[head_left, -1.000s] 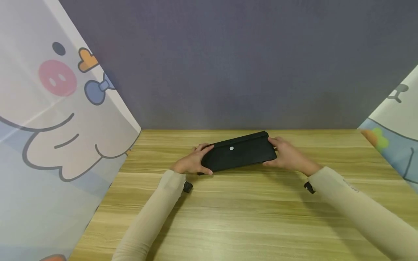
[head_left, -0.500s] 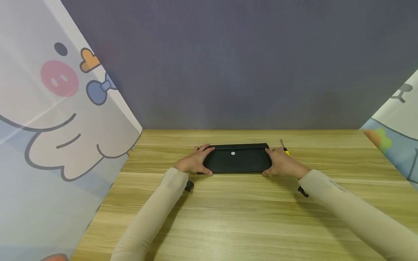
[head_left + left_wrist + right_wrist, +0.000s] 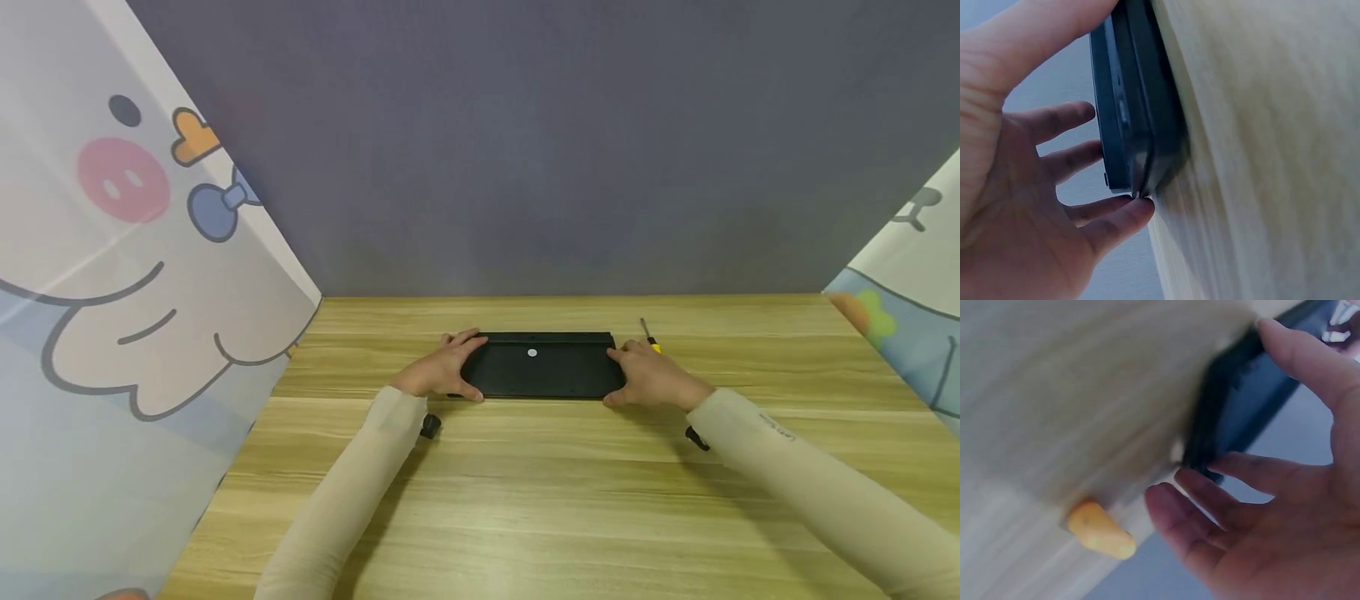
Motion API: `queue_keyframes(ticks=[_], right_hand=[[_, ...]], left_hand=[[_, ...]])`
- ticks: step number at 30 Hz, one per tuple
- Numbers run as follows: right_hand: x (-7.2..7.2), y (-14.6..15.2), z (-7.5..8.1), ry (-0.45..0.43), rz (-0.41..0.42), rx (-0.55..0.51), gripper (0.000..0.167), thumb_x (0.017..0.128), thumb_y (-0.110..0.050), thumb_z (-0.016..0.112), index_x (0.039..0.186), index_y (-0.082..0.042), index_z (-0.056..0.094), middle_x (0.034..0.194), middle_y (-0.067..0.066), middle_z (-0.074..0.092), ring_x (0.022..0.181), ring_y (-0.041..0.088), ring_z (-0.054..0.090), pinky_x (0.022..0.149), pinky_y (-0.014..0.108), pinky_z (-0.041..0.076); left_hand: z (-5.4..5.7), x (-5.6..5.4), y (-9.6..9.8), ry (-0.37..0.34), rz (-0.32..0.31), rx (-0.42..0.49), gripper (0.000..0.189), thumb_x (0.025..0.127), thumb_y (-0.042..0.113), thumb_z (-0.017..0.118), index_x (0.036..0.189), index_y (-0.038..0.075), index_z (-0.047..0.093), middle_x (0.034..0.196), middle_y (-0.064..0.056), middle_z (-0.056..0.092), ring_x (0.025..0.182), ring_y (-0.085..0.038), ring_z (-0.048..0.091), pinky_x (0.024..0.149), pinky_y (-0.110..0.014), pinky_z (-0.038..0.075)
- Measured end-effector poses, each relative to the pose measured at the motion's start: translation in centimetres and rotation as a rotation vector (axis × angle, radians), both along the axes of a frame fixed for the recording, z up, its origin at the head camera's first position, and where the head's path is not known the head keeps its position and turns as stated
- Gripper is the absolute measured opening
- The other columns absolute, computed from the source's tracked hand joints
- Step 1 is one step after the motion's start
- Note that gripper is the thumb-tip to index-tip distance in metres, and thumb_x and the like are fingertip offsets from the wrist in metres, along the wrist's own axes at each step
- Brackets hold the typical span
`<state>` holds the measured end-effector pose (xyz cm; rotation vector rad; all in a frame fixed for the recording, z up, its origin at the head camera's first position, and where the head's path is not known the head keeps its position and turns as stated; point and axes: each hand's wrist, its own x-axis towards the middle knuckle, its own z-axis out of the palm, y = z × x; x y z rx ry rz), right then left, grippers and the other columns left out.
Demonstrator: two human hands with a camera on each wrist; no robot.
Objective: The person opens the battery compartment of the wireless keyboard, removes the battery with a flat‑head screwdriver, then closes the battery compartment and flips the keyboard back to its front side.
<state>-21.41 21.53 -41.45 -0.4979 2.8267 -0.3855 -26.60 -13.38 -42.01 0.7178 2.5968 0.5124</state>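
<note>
A flat black rectangular device (image 3: 540, 371) with a raised strip along its far edge and a small white round spot lies lengthwise on the table. My left hand (image 3: 444, 368) grips its left end, thumb at the near edge and fingers spread toward the far corner. At the opposite end my right hand (image 3: 647, 375) holds it likewise, thumb in front and fingertips at the far corner. In the left wrist view the device's side (image 3: 1132, 100) shows seams and a small slot. A screwdriver (image 3: 655, 346) with a yellow and black handle lies just beyond the right hand, its shaft pointing away.
The wood-grain table (image 3: 517, 492) reaches back to a grey wall (image 3: 525, 150). A cartoon-printed panel (image 3: 187, 292) stands at the left, and another printed panel (image 3: 922, 275) at the right.
The device was tilted with its right end raised; that end has come down and it now lies level. The right hand lowered with it, and the screwdriver came into view.
</note>
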Motion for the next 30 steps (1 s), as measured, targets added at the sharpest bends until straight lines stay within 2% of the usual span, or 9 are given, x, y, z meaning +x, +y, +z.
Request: queue_keyframes(ticks=[4, 8, 11, 15, 19, 22, 26, 30], right_hand=[[-0.5, 0.0, 1.0, 0.036, -0.004, -0.055, 0.069, 0.081, -0.037, 0.075, 0.131, 0.005, 0.052, 0.124, 0.028, 0.047, 0.114, 0.046, 0.043, 0.091, 0.059, 0.038], [-1.8, -0.3, 1.5, 0.102, 0.007, -0.148, 0.045, 0.086, -0.023, 0.072, 0.121, 0.004, 0.06, 0.115, 0.023, 0.054, 0.106, 0.042, 0.052, 0.098, 0.06, 0.029], [-3.1, -0.7, 1.5, 0.134, 0.034, -0.193, 0.033, 0.087, -0.014, 0.07, 0.115, 0.002, 0.064, 0.111, 0.019, 0.058, 0.099, 0.038, 0.055, 0.094, 0.057, 0.035], [-4.7, -1.2, 1.1, 0.129, 0.048, -0.229, 0.027, 0.088, -0.01, 0.068, 0.112, 0.001, 0.065, 0.11, 0.017, 0.061, 0.098, 0.036, 0.056, 0.082, 0.05, 0.045], [-5.7, -1.4, 0.6, 0.095, 0.023, -0.243, 0.023, 0.088, -0.011, 0.068, 0.109, -0.001, 0.066, 0.109, 0.015, 0.061, 0.098, 0.034, 0.057, 0.082, 0.051, 0.044], [-6.1, -1.3, 0.2, 0.077, -0.01, -0.245, 0.019, 0.089, -0.011, 0.067, 0.106, -0.003, 0.066, 0.105, 0.013, 0.062, 0.092, 0.031, 0.058, 0.082, 0.055, 0.042], [-6.4, -1.4, 0.4, 0.074, -0.016, -0.24, 0.015, 0.09, -0.01, 0.066, 0.102, -0.002, 0.065, 0.098, 0.012, 0.064, 0.084, 0.027, 0.059, 0.078, 0.05, 0.044], [-7.2, -1.5, 0.8, 0.024, 0.009, -0.233, 0.014, 0.09, -0.008, 0.066, 0.1, 0.001, 0.065, 0.096, 0.013, 0.064, 0.082, 0.026, 0.059, 0.073, 0.044, 0.047]], left_hand=[[0.2, 0.1, -1.0, -0.013, 0.023, 0.047, 0.098, 0.079, 0.037, 0.077, 0.153, 0.02, 0.016, 0.158, -0.005, 0.001, 0.14, -0.04, -0.004, 0.103, -0.058, 0.025], [0.3, 0.0, -1.9, -0.006, 0.054, 0.071, 0.094, 0.081, 0.035, 0.075, 0.153, 0.018, 0.017, 0.157, -0.008, 0.002, 0.14, -0.04, -0.002, 0.104, -0.058, 0.022], [0.1, -0.2, -2.4, -0.001, 0.055, 0.065, 0.096, 0.08, 0.036, 0.076, 0.153, 0.017, 0.016, 0.157, -0.01, 0.003, 0.14, -0.039, -0.001, 0.105, -0.057, 0.022], [-0.2, -0.2, -2.7, -0.002, 0.06, 0.064, 0.098, 0.079, 0.038, 0.077, 0.153, 0.016, 0.017, 0.156, -0.011, 0.007, 0.141, -0.036, 0.004, 0.104, -0.054, 0.026], [-0.4, -0.2, -2.5, 0.007, 0.068, 0.066, 0.097, 0.078, 0.039, 0.078, 0.152, 0.017, 0.019, 0.155, -0.011, 0.012, 0.14, -0.031, 0.011, 0.104, -0.05, 0.029], [-0.5, -0.2, -2.2, 0.001, 0.072, 0.065, 0.097, 0.078, 0.04, 0.077, 0.152, 0.019, 0.018, 0.155, -0.01, 0.011, 0.14, -0.03, 0.012, 0.103, -0.05, 0.03], [-0.6, -0.3, -2.0, -0.013, 0.08, 0.058, 0.097, 0.079, 0.041, 0.076, 0.153, 0.021, 0.016, 0.156, -0.009, 0.008, 0.141, -0.03, 0.01, 0.103, -0.05, 0.03], [-0.5, -0.3, -2.0, -0.008, 0.083, 0.038, 0.096, 0.08, 0.04, 0.075, 0.153, 0.021, 0.016, 0.156, -0.009, 0.009, 0.141, -0.03, 0.01, 0.103, -0.05, 0.029]])
